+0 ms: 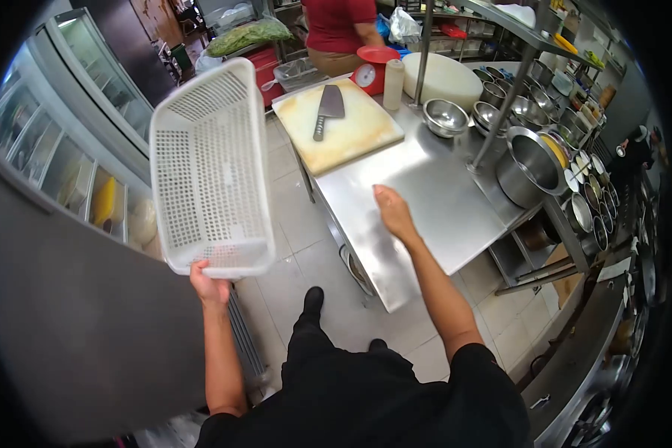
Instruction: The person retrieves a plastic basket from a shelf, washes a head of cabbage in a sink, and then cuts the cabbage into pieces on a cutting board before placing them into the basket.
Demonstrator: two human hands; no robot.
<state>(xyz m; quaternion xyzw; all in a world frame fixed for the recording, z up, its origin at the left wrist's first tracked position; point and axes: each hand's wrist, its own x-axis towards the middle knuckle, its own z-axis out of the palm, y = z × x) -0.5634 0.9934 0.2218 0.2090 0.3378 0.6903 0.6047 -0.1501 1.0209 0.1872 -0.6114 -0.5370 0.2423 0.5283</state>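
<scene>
My left hand grips the near rim of a white perforated plastic basket, which is held up on the left, tilted with its inside facing me. Nothing shows inside it. Over the steel table is my right hand, its fingers curled together and partly hidden; whether it holds anything cannot be made out. Beyond it, a cleaver with a dark handle lies on a thick, stained cutting board.
Past the board stand a red scale, a squeeze bottle and a round white block. Steel bowls and a large pot are at right. A person in a red shirt stands behind. Glass-door fridges are at left.
</scene>
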